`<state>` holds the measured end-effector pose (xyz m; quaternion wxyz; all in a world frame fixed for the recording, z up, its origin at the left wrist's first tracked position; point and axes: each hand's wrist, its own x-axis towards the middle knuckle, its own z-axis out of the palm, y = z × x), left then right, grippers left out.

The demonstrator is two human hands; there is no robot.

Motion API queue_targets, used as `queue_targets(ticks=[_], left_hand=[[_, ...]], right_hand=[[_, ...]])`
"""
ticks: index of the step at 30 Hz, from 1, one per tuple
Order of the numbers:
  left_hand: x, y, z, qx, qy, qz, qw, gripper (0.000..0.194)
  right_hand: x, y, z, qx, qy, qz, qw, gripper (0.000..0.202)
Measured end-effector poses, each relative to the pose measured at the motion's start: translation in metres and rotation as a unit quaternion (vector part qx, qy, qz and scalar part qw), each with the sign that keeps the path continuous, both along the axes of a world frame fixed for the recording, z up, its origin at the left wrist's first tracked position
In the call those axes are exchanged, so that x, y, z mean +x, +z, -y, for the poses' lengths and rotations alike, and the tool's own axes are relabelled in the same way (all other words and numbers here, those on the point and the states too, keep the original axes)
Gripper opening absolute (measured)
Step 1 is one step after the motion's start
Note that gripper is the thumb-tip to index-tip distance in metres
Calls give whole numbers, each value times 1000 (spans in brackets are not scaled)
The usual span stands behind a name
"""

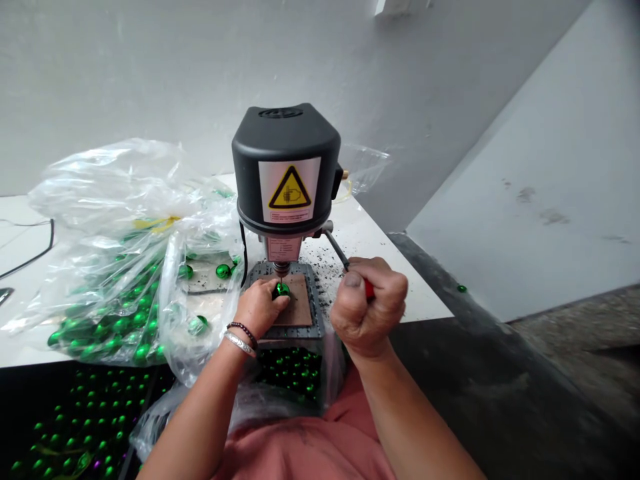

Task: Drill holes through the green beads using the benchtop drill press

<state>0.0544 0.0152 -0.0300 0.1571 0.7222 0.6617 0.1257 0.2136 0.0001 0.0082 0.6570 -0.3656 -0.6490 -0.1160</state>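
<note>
A shiny green ball (283,289) sits under the bit of a black bench drill press (286,143). My left hand (260,305) grips the ball between thumb and fingers, over a brown board (299,308) on the grey drill base (316,320). The drill's tip is at the top of the ball; whether it has entered cannot be made out. My right hand (370,303) is wrapped around the red grip of the feed lever (336,247), to the right of the machine.
Clear plastic bags (115,180) of green balls spread across the white table (410,293) at left. Dark shavings lie around the base. More green balls (290,370) fill a bag below the table edge, and one ball (461,289) rests on the floor at right.
</note>
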Motion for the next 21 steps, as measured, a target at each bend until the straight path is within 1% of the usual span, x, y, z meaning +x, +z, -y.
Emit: queue_targets(ticks=[3,5,7,8,9,10,12,13,14,15,17,18,19,20,21], left_hand=[[1,1,0,-6,5,1,1000,26],[1,1,0,-5,4,1,1000,27],[2,0,-1,0,0,2,1000,26],[2,0,0,3,1,7,1000,26],[1,0,0,6,7,16,1000,26],[0,1,1,8,17,30,999,26],[-5,5,6,6,31,74,997,26],[-8,8,9,-3,25,103,994,26],[-13,11,13,-22,2,137,990,26],[-17,14,17,-50,-35,172,983,28],[-26,19,24,-107,-106,239,959,34],[-30,20,26,-129,-121,266,947,40],[-32,21,27,-145,-114,291,939,44],[-33,20,27,-149,-85,320,932,46],[-34,18,26,-147,-40,359,921,46]], right_hand=[[0,-9,1,-3,7,8,1000,20],[0,-3,0,-1,9,7,1000,15],[0,15,-6,18,-18,0,1000,8],[-1,28,-10,40,-53,-6,998,4],[-2,42,-16,48,-95,-9,994,3],[-2,56,-22,34,-113,-14,993,9],[-4,80,-35,-5,-103,-26,994,19],[-5,88,-40,-20,-97,-37,994,23],[-6,94,-44,-33,-89,-45,994,25],[-6,97,-47,-43,-83,-53,994,27],[-7,98,-49,-60,-75,-64,993,26],[-7,98,-49,-68,-71,-69,993,24],[-7,97,-48,-75,-67,-76,992,23],[-7,96,-47,-83,-64,-83,991,22],[-7,96,-47,-91,-61,-88,990,22]])
